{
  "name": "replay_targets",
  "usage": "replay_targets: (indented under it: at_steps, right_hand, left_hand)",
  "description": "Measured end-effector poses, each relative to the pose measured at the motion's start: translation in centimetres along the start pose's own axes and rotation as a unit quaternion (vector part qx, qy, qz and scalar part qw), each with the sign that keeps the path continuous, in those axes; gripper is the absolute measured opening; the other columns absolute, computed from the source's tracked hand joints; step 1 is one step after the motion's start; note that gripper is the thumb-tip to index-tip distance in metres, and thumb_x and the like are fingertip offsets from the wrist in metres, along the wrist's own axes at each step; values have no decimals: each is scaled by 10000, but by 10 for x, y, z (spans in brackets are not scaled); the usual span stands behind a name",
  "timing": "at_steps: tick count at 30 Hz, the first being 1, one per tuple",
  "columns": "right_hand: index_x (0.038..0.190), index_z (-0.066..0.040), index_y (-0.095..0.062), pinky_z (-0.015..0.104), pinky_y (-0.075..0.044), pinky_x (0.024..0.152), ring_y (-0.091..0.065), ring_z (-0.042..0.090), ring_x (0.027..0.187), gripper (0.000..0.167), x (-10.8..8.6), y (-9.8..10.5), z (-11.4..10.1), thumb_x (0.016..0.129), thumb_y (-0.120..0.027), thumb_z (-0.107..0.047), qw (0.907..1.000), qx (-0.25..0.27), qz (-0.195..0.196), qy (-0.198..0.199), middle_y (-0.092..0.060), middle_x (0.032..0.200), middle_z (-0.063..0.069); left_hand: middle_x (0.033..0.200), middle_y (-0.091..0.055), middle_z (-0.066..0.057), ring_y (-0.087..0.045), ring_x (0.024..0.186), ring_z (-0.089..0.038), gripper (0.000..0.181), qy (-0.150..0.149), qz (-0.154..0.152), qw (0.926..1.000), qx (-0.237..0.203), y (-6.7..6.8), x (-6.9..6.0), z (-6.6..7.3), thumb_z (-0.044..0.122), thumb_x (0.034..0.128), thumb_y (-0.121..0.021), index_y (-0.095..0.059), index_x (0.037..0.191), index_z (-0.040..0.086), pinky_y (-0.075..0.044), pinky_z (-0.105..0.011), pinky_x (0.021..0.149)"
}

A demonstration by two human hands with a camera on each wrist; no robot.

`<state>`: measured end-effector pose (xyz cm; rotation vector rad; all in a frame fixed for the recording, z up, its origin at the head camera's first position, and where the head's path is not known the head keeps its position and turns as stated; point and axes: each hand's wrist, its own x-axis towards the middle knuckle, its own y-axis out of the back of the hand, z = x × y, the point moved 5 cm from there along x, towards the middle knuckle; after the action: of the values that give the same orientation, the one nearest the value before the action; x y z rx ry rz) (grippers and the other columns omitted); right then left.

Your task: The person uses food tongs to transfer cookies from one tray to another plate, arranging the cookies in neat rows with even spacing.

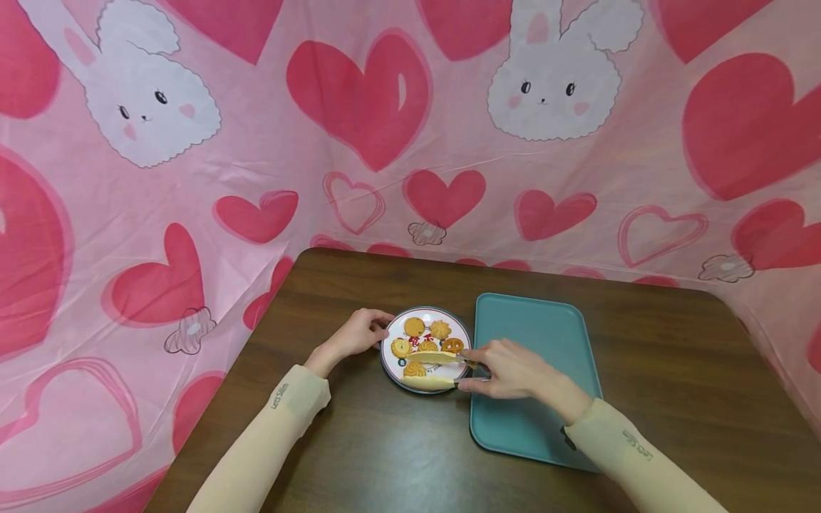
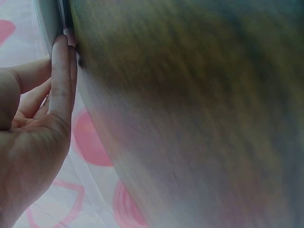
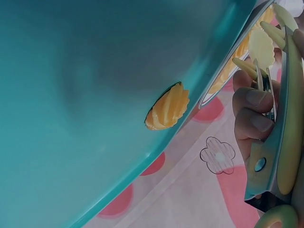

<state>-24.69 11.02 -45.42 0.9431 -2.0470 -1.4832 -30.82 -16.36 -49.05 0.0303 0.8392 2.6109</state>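
On the table sits a white round plate [image 1: 400, 321] with a dark rim, bearing several cookies. My left hand [image 1: 358, 333] holds the plate's left edge, thumb at the rim and fingers along the side in the left wrist view. My right hand [image 1: 513, 370] grips cream-tipped metal tongs [image 1: 432, 357] from the right. The tongs' two tips are spread, one on each side of a swirled cookie [image 1: 414, 369] at the plate's near side. A pretzel-shaped cookie [image 1: 452, 345] lies near the upper tip. Whether the tips touch the swirled cookie, I cannot tell.
A teal rectangular tray [image 1: 532, 320] lies right of the plate, under my right forearm. One ridged cookie [image 3: 167, 108] rests on it near the edge in the right wrist view. Brown wooden table [image 1: 372, 442] below; pink heart-print cloth [image 1: 359, 142] hangs behind.
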Motion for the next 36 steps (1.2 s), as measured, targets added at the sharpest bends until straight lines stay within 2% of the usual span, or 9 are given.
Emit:
replay_targets:
  at_steps: [8,16,20,25,30,36]
  right_hand:
    - [1305,-77,-667,213,-277,432,-312,16,451,656,0,3,2,887,-661,-583,9999,81,47,-41,-448,585,-137]
    - [1290,-60,-670,207,-251,444,-252,11,480,638,-9,24,7,868,-710,-537,9986,-79,508,124,-370,567,-111]
    - [1268,-56,-681,209,-333,481,-351,15,537,634,-18,35,16,828,-764,-505,9968,-220,766,13,-492,624,-118]
    - [1248,-49,-689,217,-416,524,-449,23,600,658,-33,41,32,819,-756,-543,9950,-255,947,-175,-641,759,-85]
    - [1235,-54,-698,211,-395,513,-427,16,600,657,-49,44,46,821,-744,-562,9926,-350,1142,-224,-626,751,-80]
    - [1221,-56,-706,203,-387,502,-414,4,587,624,-67,44,58,793,-794,-501,9896,-437,1314,-382,-587,708,-111]
  left_hand:
    - [986,-678,-111,-624,765,-179,358,35,8,10000,-13,-1,0,0,-14,936,-648,-629,1294,-21,-591,-310,658]
    - [997,-678,-119,-631,774,-180,356,81,35,10000,-2,-1,1,0,-17,932,-654,-633,1287,-24,-591,-308,653]
    - [1007,-678,-124,-635,782,-177,358,101,28,9999,-27,-1,1,0,-18,934,-651,-630,1290,-26,-592,-310,653]
    - [1002,-677,-121,-633,778,-177,357,133,29,9999,-40,-1,1,-1,-17,933,-654,-634,1289,-21,-591,-308,650]
    - [978,-676,-115,-632,768,-176,356,139,45,9999,-17,-1,2,-2,-16,932,-655,-635,1288,-18,-590,-308,648]
    - [972,-673,-111,-626,764,-178,360,132,30,9999,-12,-1,2,-2,-16,934,-654,-633,1293,-15,-592,-309,656]
